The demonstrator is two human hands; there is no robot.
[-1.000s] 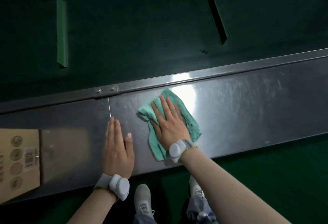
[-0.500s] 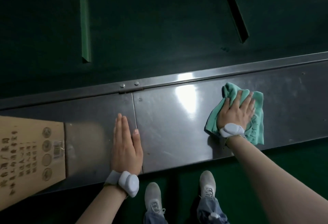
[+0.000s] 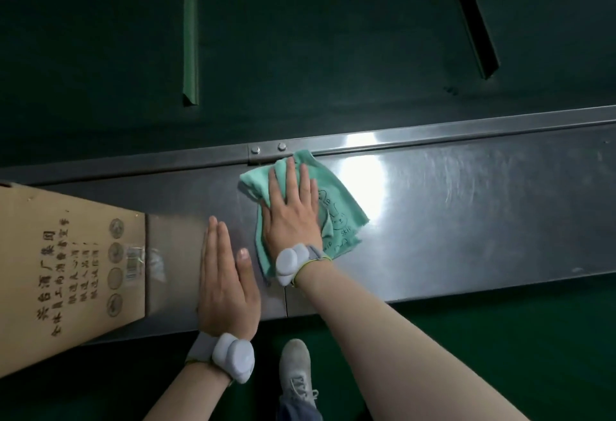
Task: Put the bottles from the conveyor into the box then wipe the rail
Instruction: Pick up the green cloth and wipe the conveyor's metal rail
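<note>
A shiny steel rail (image 3: 466, 214) runs across the view, from the left edge to the right edge. My right hand (image 3: 291, 210) lies flat on a crumpled teal cloth (image 3: 340, 217) and presses it onto the rail near the two bolts at the far edge. My left hand (image 3: 225, 280) rests flat on the rail just to the left, fingers together, holding nothing. A brown cardboard box (image 3: 66, 274) with printed characters stands at the left, overlapping the rail. No bottles are in view.
The dark green conveyor belt (image 3: 333, 47) fills the far side beyond the rail, with a raised green cleat (image 3: 190, 43) and a second cleat (image 3: 475, 17). Below the rail are green floor and my grey shoe (image 3: 295, 367).
My right hand has slid the teal cloth back to the left along the rail, from the right part to beside my left hand. The left hand has stayed put.
</note>
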